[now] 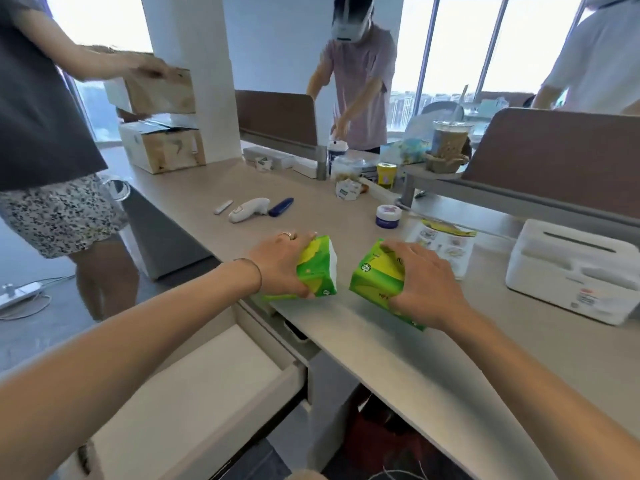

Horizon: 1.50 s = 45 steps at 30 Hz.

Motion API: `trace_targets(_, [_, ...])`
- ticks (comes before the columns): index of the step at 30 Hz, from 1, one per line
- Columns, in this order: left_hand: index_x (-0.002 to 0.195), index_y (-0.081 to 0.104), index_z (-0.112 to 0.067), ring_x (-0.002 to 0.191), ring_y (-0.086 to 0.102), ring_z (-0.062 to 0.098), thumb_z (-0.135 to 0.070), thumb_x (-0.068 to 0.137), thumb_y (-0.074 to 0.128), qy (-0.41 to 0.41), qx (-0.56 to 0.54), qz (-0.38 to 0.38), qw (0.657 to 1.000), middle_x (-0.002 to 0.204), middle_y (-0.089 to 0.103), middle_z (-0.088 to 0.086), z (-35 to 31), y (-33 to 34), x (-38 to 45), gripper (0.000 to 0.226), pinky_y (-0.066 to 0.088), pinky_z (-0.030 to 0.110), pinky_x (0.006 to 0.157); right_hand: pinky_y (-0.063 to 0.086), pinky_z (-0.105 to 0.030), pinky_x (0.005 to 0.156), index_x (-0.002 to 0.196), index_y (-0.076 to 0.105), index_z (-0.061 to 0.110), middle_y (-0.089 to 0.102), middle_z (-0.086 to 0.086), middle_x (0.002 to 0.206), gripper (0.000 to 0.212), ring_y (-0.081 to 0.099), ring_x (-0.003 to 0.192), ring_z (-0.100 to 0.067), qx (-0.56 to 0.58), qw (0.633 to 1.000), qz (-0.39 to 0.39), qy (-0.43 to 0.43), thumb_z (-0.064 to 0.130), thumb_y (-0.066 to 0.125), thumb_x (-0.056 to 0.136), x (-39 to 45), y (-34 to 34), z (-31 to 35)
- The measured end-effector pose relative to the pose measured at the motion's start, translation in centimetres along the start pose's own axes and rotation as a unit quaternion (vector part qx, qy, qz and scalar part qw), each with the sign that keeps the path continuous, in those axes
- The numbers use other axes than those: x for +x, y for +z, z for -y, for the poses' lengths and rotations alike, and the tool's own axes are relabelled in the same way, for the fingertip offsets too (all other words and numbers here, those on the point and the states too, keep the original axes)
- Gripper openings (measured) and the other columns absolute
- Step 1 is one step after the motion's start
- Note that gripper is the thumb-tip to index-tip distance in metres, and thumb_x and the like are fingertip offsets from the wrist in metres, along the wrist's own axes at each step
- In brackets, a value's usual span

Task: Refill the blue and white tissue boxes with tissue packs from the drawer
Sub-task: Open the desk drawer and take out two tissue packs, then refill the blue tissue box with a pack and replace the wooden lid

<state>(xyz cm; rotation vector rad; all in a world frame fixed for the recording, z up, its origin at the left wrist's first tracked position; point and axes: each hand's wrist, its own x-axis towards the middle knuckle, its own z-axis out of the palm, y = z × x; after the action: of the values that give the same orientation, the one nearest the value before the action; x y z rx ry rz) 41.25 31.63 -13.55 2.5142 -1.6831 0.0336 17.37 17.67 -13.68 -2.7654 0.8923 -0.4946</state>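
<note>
Head view: two green tissue packs sit at the near edge of the desk (214,188), one under each hand.
Left hand (282,263): curled around the left tissue pack (317,270), thumb at its near end, fingers over the far side.
Right hand (420,284): fingers spread flat over the top of the right tissue pack (375,275), pressing it down rather than pinching it.
Drawer (194,386): pulled out below the desk edge, left of the body; the part in view looks empty.
White tissue box (568,268): on the desk to the right, lid on, well apart from both packs.
Blue tissue box: cannot be picked out here.
Risk, edge: the left pack overhangs the desk edge, so a loose grip could drop it into the drawer or onto the floor.
Risk, drawer: the open drawer stands where the body moves and could be knocked.
Risk, clutter: reaching right with a pack could sweep the leaflet (441,242) or the small jar (388,216).
Risk, refill: the lid must come off first; forcing a pack in would crush it.
</note>
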Motion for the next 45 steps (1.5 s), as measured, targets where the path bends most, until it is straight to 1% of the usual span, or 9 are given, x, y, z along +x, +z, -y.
trace_targets(9, [0.158, 0.018, -0.027, 0.135, 0.045, 0.030, -0.067, 0.063, 0.081, 0.001, 0.030, 0.069, 0.997, 0.150, 0.043, 0.010, -4.4, 1.6, 5.0, 0.121, 0.041, 0.039, 0.108, 0.038, -0.040, 0.106, 0.149, 0.035, 0.036, 0.046, 0.000, 0.150, 0.093, 0.046, 0.129, -0.029, 0.004, 0.998, 0.046, 0.045, 0.035, 0.076, 0.066, 0.6, 0.7, -5.7])
trace_targets(13, [0.157, 0.019, -0.028, 0.135, 0.045, 0.031, -0.068, 0.065, 0.079, -0.016, 0.034, 0.092, 0.995, 0.149, 0.043, 0.010, -4.8, 2.3, 5.6, 0.117, 0.039, 0.038, 0.107, 0.035, -0.041, 0.108, 0.152, 0.033, 0.036, 0.043, 0.000, 0.153, 0.091, 0.043, 0.133, -0.028, -0.008, 0.998, 0.051, 0.036, 0.043, 0.072, 0.070, 0.9, 1.5, -6.6])
trace_targets(16, [0.158, 0.012, -0.031, 0.138, 0.040, 0.033, -0.070, 0.064, 0.076, -0.025, 0.030, 0.100, 0.994, 0.154, 0.036, 0.010, -4.9, 2.5, 5.6, 0.121, 0.037, 0.044, 0.113, 0.033, -0.043, 0.111, 0.152, 0.032, 0.038, 0.039, 0.000, 0.156, 0.091, 0.042, 0.135, -0.029, -0.028, 0.998, 0.055, 0.027, 0.057, 0.060, 0.068, 0.9, 1.8, -6.5])
trace_targets(21, [0.158, 0.009, -0.033, 0.145, 0.032, 0.034, -0.064, 0.079, 0.066, 0.008, 0.038, 0.040, 0.998, 0.159, 0.030, 0.010, -7.2, 2.3, 4.6, 0.102, 0.016, 0.053, 0.123, 0.029, -0.042, 0.116, 0.148, 0.041, 0.037, 0.041, 0.000, 0.155, 0.081, 0.039, 0.140, -0.024, 0.014, 1.000, 0.013, 0.011, 0.052, 0.068, 0.073, 0.0, 1.1, -6.7])
trace_targets(25, [0.158, 0.014, -0.031, 0.144, 0.031, 0.035, -0.042, 0.090, 0.064, 0.064, -0.068, -0.051, 0.994, 0.158, 0.031, 0.011, -11.3, 0.9, 4.2, 0.086, 0.025, 0.051, 0.120, 0.029, -0.039, 0.115, 0.145, 0.047, 0.031, 0.047, 0.001, 0.151, 0.069, 0.040, 0.139, -0.021, 0.054, 0.997, -0.056, 0.017, 0.038, 0.070, 0.081, -1.6, -1.6, -7.9])
trace_targets(29, [0.156, 0.023, -0.028, 0.140, 0.036, 0.031, -0.035, 0.092, 0.064, 0.121, -0.137, -0.105, 0.977, 0.154, 0.036, 0.007, -17.2, 0.3, 4.6, 0.077, 0.034, 0.045, 0.115, 0.032, -0.041, 0.114, 0.144, 0.049, 0.028, 0.050, 0.000, 0.147, 0.063, 0.043, 0.136, -0.022, 0.056, 0.992, -0.105, 0.029, 0.031, 0.068, 0.085, -3.9, -4.9, -10.2])
trace_targets(34, [0.156, 0.025, -0.030, 0.141, 0.036, 0.028, -0.031, 0.092, 0.063, 0.173, -0.205, -0.105, 0.958, 0.153, 0.039, 0.005, -24.9, 1.2, 5.7, 0.074, 0.032, 0.043, 0.115, 0.032, -0.037, 0.113, 0.143, 0.050, 0.027, 0.051, 0.001, 0.145, 0.059, 0.043, 0.134, -0.021, 0.048, 0.987, -0.139, 0.065, 0.029, 0.065, 0.087, -7.2, -8.3, -14.4])
trace_targets(40, [0.157, 0.017, -0.034, 0.144, 0.034, 0.027, -0.038, 0.096, 0.058, 0.221, -0.210, -0.105, 0.947, 0.158, 0.036, 0.003, -33.6, 2.1, 6.4, 0.074, 0.032, 0.045, 0.117, 0.035, -0.038, 0.113, 0.142, 0.051, 0.028, 0.053, 0.005, 0.144, 0.055, 0.044, 0.133, -0.018, 0.022, 0.976, -0.175, 0.126, 0.024, 0.065, 0.088, -11.8, -11.7, -20.8])
trace_targets(45, [0.155, 0.022, -0.034, 0.135, 0.042, 0.025, -0.036, 0.096, 0.057, 0.257, -0.214, -0.104, 0.936, 0.151, 0.042, 0.000, -40.2, 3.1, 7.3, 0.069, 0.038, 0.038, 0.108, 0.037, -0.039, 0.111, 0.140, 0.054, 0.027, 0.056, 0.004, 0.141, 0.055, 0.047, 0.132, -0.020, -0.002, 0.965, -0.194, 0.176, 0.020, 0.066, 0.087, -15.2, -14.1, -25.8])
